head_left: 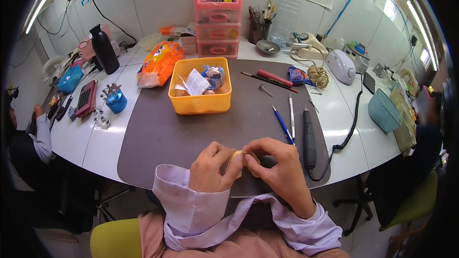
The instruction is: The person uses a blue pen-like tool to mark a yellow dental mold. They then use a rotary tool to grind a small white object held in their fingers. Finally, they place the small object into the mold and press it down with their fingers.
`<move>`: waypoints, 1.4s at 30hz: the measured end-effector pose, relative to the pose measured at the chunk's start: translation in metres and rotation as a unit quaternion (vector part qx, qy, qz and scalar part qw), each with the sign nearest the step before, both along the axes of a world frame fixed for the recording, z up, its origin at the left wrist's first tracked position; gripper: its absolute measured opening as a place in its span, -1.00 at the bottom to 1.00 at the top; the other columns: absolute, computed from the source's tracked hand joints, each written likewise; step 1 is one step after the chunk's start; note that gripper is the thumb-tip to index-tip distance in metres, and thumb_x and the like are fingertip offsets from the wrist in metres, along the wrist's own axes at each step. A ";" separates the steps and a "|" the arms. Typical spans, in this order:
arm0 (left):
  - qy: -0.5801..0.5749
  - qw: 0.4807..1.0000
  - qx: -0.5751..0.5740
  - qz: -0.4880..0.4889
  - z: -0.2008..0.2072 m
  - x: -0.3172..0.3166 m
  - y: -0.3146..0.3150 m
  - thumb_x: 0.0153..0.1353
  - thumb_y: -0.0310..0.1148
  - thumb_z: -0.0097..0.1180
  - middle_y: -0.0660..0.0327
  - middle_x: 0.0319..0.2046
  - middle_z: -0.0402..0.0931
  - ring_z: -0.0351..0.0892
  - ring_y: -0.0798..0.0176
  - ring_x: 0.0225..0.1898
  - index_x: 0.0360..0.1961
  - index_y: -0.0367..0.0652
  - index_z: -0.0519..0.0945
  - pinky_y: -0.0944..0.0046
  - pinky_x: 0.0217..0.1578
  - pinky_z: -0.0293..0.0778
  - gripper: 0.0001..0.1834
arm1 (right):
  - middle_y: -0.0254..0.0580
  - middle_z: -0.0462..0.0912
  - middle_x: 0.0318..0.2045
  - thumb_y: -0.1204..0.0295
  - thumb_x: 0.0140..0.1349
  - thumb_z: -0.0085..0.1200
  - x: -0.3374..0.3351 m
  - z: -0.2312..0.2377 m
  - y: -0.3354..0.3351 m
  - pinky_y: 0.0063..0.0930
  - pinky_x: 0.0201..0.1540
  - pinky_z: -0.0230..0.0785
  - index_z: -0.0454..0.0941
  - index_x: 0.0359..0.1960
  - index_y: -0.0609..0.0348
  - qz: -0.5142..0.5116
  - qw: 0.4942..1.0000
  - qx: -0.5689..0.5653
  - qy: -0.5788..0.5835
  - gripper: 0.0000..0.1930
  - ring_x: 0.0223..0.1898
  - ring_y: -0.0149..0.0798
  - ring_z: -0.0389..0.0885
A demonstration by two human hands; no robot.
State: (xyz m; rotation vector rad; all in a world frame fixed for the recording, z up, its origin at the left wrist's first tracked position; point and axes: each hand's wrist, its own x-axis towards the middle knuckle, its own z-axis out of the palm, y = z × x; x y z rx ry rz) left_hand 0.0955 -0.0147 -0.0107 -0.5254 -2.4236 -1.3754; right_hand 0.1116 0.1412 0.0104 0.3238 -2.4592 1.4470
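Note:
My left hand [210, 165] and my right hand [279, 167] meet over the mat's near edge. Between their fingertips they pinch a small pale-yellow curved piece [236, 155], arched at the top. Fingers cover most of it, so its exact kind does not show. To the right of my right hand lie a blue pen-like tool [283, 123], a slim silver hand tool [291, 117] and a dark rotary handpiece [310, 138] on a coiled cord. Beyond my hands stands a yellow plastic basket [201, 105] holding a paper slip and small wrapped things.
A grey-brown mat [158, 134] covers the middle of the white table. Further back stand a pink drawer unit [218, 33], a brush pot [258, 31] and a large clear bottle [287, 12]. A black bottle [103, 50] and a blue bur holder [114, 101] are leftward. Other people sit at both sides.

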 end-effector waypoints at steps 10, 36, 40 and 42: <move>-0.040 0.999 -0.008 0.034 0.003 0.001 0.000 0.01 -0.29 0.16 0.14 -0.53 0.44 0.50 0.14 -0.50 -0.36 -0.19 0.63 0.23 -0.45 0.40 -0.79 | -0.08 0.61 -0.40 0.57 0.02 0.12 -0.007 -0.006 -0.013 -0.48 -0.28 0.44 0.54 -0.34 0.25 -0.020 0.993 0.014 0.113 -0.87 -0.33 -0.14 0.63; 0.058 0.935 0.290 -0.195 0.001 0.020 -0.001 -0.19 -0.63 0.31 0.20 -0.52 0.58 0.45 0.32 -0.51 -0.49 -0.28 0.61 0.39 -0.41 0.34 -0.83 | -0.04 0.63 -0.26 0.60 -0.08 0.24 0.049 0.020 -0.001 -0.25 -0.03 0.39 0.60 -0.20 0.25 0.053 0.985 0.006 0.163 -0.68 -0.17 -0.08 0.61; 0.104 0.924 0.310 -0.200 -0.001 0.018 -0.001 -0.16 -0.62 0.28 0.19 -0.53 0.55 0.45 0.29 -0.54 -0.49 -0.28 0.59 0.38 -0.43 0.34 -0.85 | 0.05 0.60 -0.21 0.47 -0.01 0.23 0.046 0.030 0.008 -0.23 -0.01 0.38 0.53 -0.11 0.33 0.034 0.971 0.051 0.233 -0.62 -0.13 -0.03 0.59; 0.136 0.920 0.320 -0.182 -0.001 0.017 -0.006 -0.12 -0.59 0.26 0.19 -0.55 0.52 0.44 0.29 -0.55 -0.49 -0.27 0.57 0.39 -0.46 0.33 -0.88 | 0.07 0.57 -0.15 0.35 0.10 0.15 0.039 0.038 0.027 -0.23 0.02 0.36 0.48 -0.07 0.37 -0.051 0.936 0.082 0.338 -0.60 -0.08 -0.03 0.55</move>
